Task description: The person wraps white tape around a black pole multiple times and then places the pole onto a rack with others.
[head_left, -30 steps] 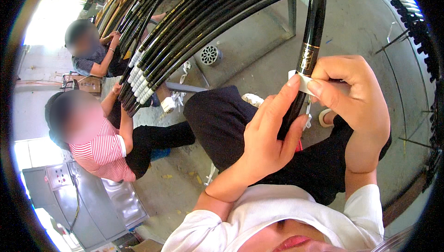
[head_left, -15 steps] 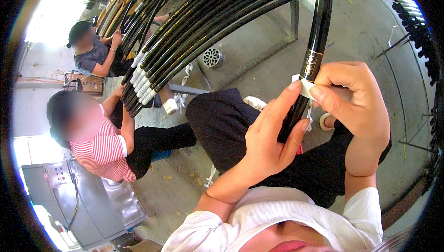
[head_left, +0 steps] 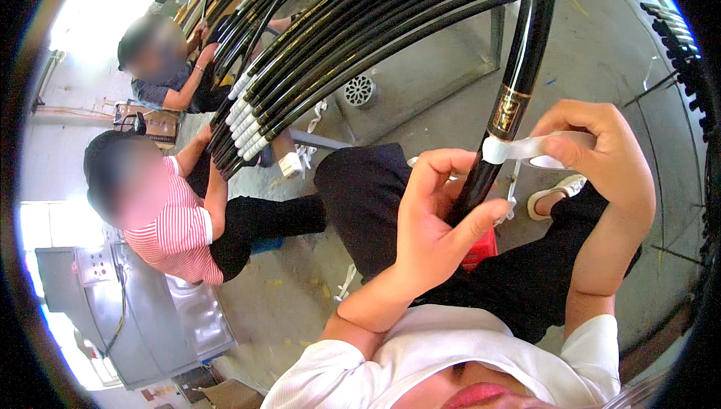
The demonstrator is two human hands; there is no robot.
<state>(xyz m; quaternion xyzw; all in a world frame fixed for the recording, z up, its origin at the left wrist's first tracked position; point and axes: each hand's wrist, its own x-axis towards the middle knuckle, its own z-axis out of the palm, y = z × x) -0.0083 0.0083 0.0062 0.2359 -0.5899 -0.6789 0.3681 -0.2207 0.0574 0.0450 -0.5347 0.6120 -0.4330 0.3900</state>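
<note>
A glossy black pole (head_left: 528,41) with gold markings slants down from the top edge toward my lap. My left hand (head_left: 432,236) is curled around its lower part, the thumb lifted away on the near side. White tape (head_left: 529,147) is wrapped round the pole just below the gold band. Its loose length runs rightward to my right hand (head_left: 608,157), which pinches it between thumb and fingers. A pale roll of tape seems to hang under that hand, partly hidden.
Several black poles (head_left: 390,30) with white-wrapped sections (head_left: 246,125) rest on a metal frame (head_left: 496,41) ahead. Two people, one in a striped shirt (head_left: 176,236), sit at the left. A red object (head_left: 481,250) is by my legs. More dark poles (head_left: 680,56) stand at the right.
My right hand has moved right from the pole, drawing out a length of tape. The left fingers have come off the tape and sit lower round the pole. The view has shifted slightly.
</note>
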